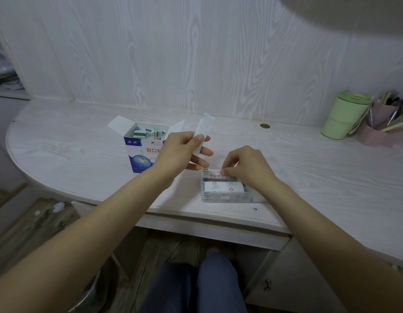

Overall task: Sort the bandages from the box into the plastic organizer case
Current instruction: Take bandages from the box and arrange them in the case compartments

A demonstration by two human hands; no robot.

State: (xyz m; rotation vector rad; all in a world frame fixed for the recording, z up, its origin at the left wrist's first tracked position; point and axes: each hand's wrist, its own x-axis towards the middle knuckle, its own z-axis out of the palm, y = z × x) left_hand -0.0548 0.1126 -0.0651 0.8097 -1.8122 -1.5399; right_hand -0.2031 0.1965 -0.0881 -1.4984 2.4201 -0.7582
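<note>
A clear plastic organizer case (225, 196) sits on the desk near the front edge, with white wrapped bandages (220, 186) lying flat inside. My right hand (245, 168) pinches a bandage standing at the case's far edge. My left hand (182, 152) holds up the case's clear lid (203, 129), tilted upward. Behind my left hand stands the blue-and-white bandage box (137, 154), its flaps open and several wrapped bandages (148, 133) showing inside.
A green lidded cup (345, 114) and a pink pen holder (385, 125) full of pens stand at the desk's far right. A small brass disc (264, 126) lies near the back wall. The desk (71, 143) curves round at the left; a drawer front sits below.
</note>
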